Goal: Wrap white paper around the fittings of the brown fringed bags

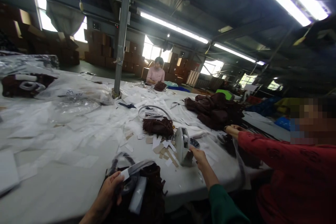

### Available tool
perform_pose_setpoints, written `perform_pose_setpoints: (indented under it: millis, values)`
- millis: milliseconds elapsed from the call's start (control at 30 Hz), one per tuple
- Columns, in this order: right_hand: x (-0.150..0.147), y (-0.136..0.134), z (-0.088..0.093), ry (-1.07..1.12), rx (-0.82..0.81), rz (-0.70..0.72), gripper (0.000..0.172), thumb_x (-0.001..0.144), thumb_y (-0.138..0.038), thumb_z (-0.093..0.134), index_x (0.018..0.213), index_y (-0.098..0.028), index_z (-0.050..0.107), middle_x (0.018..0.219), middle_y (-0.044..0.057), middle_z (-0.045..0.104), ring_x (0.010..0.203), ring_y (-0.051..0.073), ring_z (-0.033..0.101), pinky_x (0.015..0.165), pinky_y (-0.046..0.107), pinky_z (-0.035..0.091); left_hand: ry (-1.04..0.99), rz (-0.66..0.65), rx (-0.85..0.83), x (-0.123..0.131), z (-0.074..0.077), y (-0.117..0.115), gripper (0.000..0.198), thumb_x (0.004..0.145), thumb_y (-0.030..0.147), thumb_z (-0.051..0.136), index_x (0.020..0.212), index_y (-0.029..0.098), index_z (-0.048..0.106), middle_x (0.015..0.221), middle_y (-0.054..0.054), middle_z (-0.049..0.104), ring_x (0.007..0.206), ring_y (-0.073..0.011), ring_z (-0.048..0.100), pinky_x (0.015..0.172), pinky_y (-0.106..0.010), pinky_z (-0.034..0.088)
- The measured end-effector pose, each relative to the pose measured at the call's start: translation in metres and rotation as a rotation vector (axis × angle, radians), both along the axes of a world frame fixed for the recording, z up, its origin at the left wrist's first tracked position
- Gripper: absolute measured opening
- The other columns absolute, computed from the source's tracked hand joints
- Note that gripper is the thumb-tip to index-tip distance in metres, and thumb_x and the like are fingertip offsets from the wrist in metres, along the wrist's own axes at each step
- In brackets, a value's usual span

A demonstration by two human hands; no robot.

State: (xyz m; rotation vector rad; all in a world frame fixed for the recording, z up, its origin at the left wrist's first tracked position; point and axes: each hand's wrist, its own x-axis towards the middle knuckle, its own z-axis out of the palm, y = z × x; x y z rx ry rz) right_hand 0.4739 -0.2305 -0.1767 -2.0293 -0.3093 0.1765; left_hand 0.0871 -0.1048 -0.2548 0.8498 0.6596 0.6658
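Note:
My left hand (111,187) is closed around a bag strap (141,165) that has a white paper wrap on it. The strap rises over a dark brown fringed handbag (154,189) at the table's front edge, with a pale strip lying across the bag. At the grey tape dispenser (180,147), my right hand (200,158) has its thumb and fingers pinched together by the upper edge. Whatever is between those fingers is too small to make out. Paper and card scraps (165,150) lie just left of the dispenser.
Another brown fringed bag (158,126) with a raised strap lies mid-table. Behind it is a heap of brown bags (215,109). A co-worker in a red sleeve (273,147) reaches in from the right. A metal post (122,38) stands at the table, near plastic bags (78,92).

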Motion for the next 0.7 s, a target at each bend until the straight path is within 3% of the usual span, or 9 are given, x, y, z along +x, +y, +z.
perform_pose_setpoints:
  millis: [133, 300, 500, 700]
  values:
    - [0.000, 0.003, 0.006, 0.060, 0.013, 0.019, 0.019, 0.083, -0.029, 0.068, 0.074, -0.013, 0.066, 0.067, -0.001, 0.066, 0.064, 0.013, 0.063, 0.067, 0.029, 0.051, -0.010, 0.044, 0.004, 0.002, 0.002, -0.004, 0.041, 0.065, 0.049, 0.073, 0.084, 0.015, 0.059, 0.053, 0.007, 0.044, 0.037, -0.0041, 0.034, 0.025, -0.011, 0.031]
    - [-0.003, -0.007, 0.008, -0.019, 0.118, -0.025, 0.025, 0.063, -0.034, 0.075, 0.070, -0.011, 0.072, 0.062, 0.005, 0.069, 0.071, 0.022, 0.065, 0.064, 0.030, 0.047, -0.017, 0.053, 0.011, 0.002, 0.003, -0.006, 0.042, 0.065, 0.049, 0.074, 0.084, 0.015, 0.059, 0.053, 0.007, 0.044, 0.037, -0.0040, 0.034, 0.025, -0.011, 0.031]
    - [-0.021, -0.026, -0.014, -0.158, 0.161, -0.028, 0.045, 0.063, -0.052, 0.064, 0.080, -0.011, 0.074, 0.087, 0.011, 0.074, 0.084, 0.025, 0.066, 0.071, 0.031, 0.048, -0.007, 0.010, 0.016, 0.000, -0.002, 0.000, 0.045, 0.064, 0.049, 0.075, 0.088, 0.014, 0.059, 0.055, 0.006, 0.046, 0.039, -0.0061, 0.038, 0.025, -0.014, 0.034]
    - [-0.039, -0.040, -0.038, -0.272, -0.040, 0.037, 0.041, 0.071, -0.052, 0.052, 0.065, -0.015, 0.070, 0.058, 0.008, 0.068, 0.058, 0.023, 0.062, 0.059, 0.031, 0.042, 0.001, -0.004, 0.030, -0.001, -0.006, 0.001, 0.045, 0.066, 0.050, 0.074, 0.089, 0.015, 0.058, 0.055, 0.006, 0.045, 0.039, -0.0059, 0.037, 0.025, -0.014, 0.033]
